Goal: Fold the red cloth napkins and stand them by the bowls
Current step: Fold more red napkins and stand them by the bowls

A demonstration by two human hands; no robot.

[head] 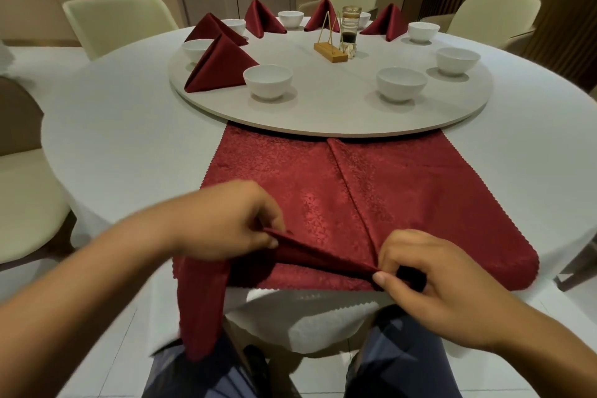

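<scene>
**Red napkin: fold held at both ends**

Left hand (226, 220) and right hand (429, 278): each pinches one end of a raised fold in the napkin (403, 197). The fold runs left to right along the table's (129, 139) near edge. The rest lies flat beyond it, toward the bowls (400, 84).

Probably a restaurant dining room: round clothed table (129, 139), turntable (323, 107) (bowls (268, 81) ringed around it), matching chairs (119, 19).

1 bowl (365, 19) — half hidden behind jar (350, 21).
</scene>
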